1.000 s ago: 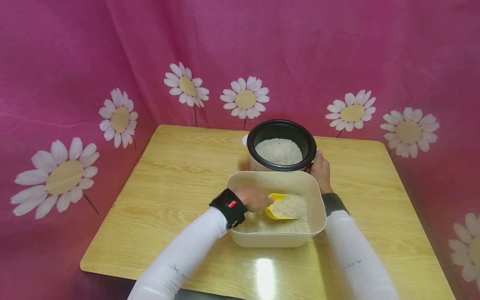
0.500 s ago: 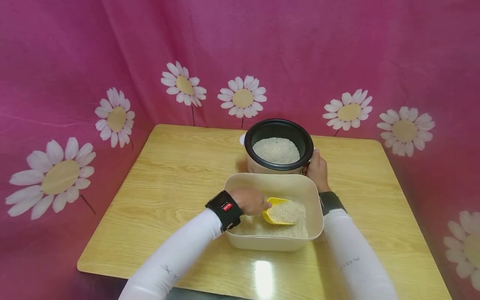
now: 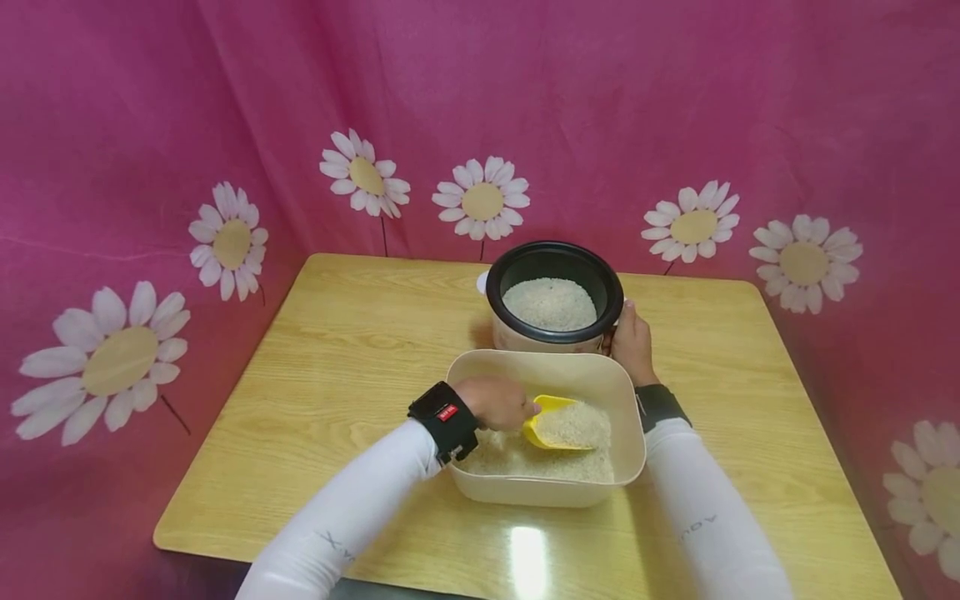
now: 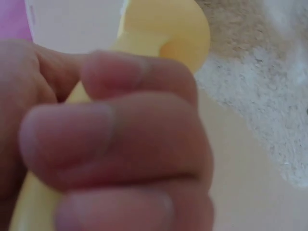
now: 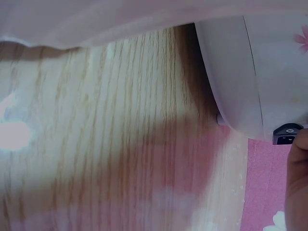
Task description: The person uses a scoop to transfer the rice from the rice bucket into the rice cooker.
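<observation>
My left hand (image 3: 495, 403) grips the handle of a yellow scoop (image 3: 546, 406) inside a cream tub (image 3: 547, 493). Rice is heaped in the scoop's bowl, and more rice (image 3: 517, 463) covers the tub's floor. Up close in the left wrist view, curled fingers (image 4: 130, 139) wrap the scoop's handle (image 4: 31, 207). Behind the tub stands a rice cooker (image 3: 510, 335) with a black rim, rice (image 3: 551, 304) lying in its dark pot. My right hand (image 3: 633, 346) holds the cooker's right side; its fingers are partly hidden, beside a black power socket (image 5: 285, 134) in the right wrist view.
Tub and cooker stand close together on a wooden table (image 3: 360, 333) with rounded corners. A pink curtain (image 3: 585, 108) printed with white daisies surrounds the table's back and sides. A white handle (image 3: 482, 283) juts from the cooker's left side.
The tub has shifted slightly toward me, away from the cooker, with the left hand and scoop still in it. The right hand has stayed at the cooker's side. The head view has moved slightly.
</observation>
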Demonstrator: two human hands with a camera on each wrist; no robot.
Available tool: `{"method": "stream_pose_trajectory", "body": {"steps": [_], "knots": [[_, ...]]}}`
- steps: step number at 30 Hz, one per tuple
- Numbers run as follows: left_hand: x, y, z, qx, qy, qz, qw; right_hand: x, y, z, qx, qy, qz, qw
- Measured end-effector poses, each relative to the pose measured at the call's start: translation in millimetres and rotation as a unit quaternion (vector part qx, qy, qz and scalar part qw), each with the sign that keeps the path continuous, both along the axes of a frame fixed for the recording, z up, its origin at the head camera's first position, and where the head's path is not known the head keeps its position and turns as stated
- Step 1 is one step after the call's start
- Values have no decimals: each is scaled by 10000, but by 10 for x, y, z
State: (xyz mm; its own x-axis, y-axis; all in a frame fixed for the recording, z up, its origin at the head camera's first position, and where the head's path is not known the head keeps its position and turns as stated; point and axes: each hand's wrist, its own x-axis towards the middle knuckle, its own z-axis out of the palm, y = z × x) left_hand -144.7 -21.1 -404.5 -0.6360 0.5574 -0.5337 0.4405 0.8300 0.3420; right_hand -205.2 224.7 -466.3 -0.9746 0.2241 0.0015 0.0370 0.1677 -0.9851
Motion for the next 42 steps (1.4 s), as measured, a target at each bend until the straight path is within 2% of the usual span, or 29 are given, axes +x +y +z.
{"method": "stream_pose_trajectory", "body": {"steps": [1, 6, 9, 13, 23, 32, 39, 42], "knots": [[-3, -6, 11, 6, -1, -35, 10000, 16, -6, 40, -8, -53, 24, 10000], [5, -24, 59, 8, 80, -79, 9999, -124, 83, -173, 38, -150, -34, 9999], [25, -31, 87, 80, 162, -91, 9998, -188, 124, -296, 76, -44, -123, 9999], [49, -32, 128, 165, 216, -40, 9996, -210, 140, -363, 153, 180, -156, 9996], [90, -36, 242, 86, 561, 3, 9984, -193, 133, -345, 233, 227, -147, 9994], [122, -93, 356, 257, 457, 88, 9986, -171, 107, -332, 99, 22, -46, 9999], [120, -138, 405, 367, 701, 78, 9968, -177, 101, -322, 36, -84, 21, 10000], [129, -155, 442, 475, 657, 143, 9966, -178, 107, -324, 88, -81, 20, 9999]]}}
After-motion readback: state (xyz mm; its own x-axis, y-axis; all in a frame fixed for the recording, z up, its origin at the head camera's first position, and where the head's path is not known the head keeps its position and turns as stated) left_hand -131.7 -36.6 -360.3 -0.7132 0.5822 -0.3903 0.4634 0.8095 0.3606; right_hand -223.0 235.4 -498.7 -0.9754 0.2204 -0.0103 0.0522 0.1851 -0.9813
